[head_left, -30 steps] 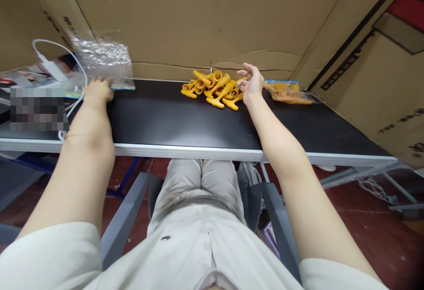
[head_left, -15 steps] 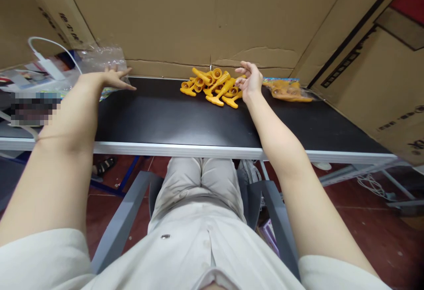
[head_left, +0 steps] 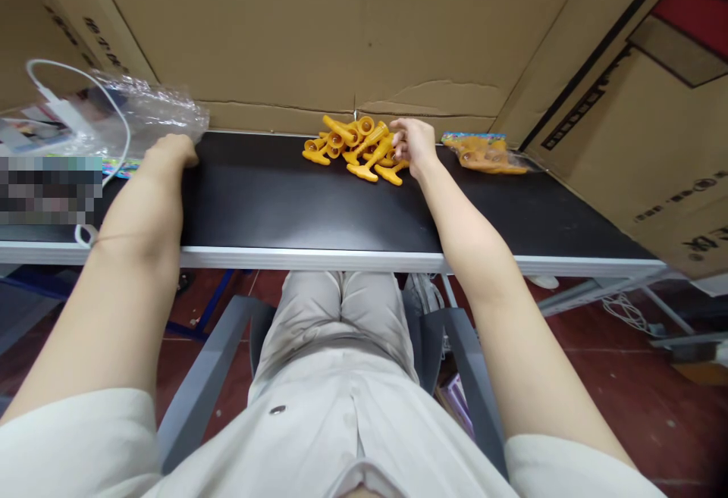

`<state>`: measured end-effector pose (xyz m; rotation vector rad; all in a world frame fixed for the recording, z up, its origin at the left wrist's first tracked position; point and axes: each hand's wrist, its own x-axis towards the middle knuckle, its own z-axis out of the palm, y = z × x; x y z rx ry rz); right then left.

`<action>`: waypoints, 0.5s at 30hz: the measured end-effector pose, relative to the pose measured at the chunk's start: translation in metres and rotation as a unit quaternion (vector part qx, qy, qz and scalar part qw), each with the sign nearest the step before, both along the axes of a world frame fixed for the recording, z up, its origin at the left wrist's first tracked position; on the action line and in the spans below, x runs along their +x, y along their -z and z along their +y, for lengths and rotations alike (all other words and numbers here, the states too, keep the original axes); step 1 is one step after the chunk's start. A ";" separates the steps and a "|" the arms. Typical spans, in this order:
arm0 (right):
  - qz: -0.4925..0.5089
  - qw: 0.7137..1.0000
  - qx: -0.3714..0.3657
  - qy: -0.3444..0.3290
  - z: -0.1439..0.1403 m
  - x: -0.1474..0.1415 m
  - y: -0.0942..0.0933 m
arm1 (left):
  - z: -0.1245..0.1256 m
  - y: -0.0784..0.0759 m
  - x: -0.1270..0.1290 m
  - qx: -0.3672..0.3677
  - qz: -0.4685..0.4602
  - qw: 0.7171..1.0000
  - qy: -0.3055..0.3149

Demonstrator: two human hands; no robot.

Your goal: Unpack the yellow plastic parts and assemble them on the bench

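My left hand (head_left: 174, 151) is at the near edge of a clear plastic bag (head_left: 162, 113) on the left. Its fingers are curled under and hidden by the back of the hand, so what they hold, if anything, does not show. My right hand (head_left: 417, 148) is beside a heap of yellow plastic pieces (head_left: 364, 151) with T-shaped handles and round cup ends. Its fingers are apart and loosely bent, at the heap's right edge, with nothing visible in them.
To the right lies a clear packet of yellow pieces (head_left: 489, 158) with a colourful header. A white cable (head_left: 122, 115) loops on the left beside a blurred patch. Cardboard walls (head_left: 273, 36) stand behind the black tabletop (head_left: 296, 210).
My left hand, spread flat before, has curled its fingers and come lower beside the clear bag. The right hand has dipped slightly at the heap, fingers bending more. The view has shifted a little.
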<state>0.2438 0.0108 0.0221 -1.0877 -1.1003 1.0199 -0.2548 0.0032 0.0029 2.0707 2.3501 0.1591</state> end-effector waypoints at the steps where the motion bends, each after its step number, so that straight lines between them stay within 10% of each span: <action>1: -0.034 0.999 -0.001 -0.019 0.000 0.000 0.002 | 0.002 0.002 -0.003 -0.021 0.008 0.999 -0.040; 15: -0.119 0.976 -0.094 -0.158 -0.026 -0.009 0.001 | -0.003 0.014 -0.005 -0.012 0.037 0.993 -0.108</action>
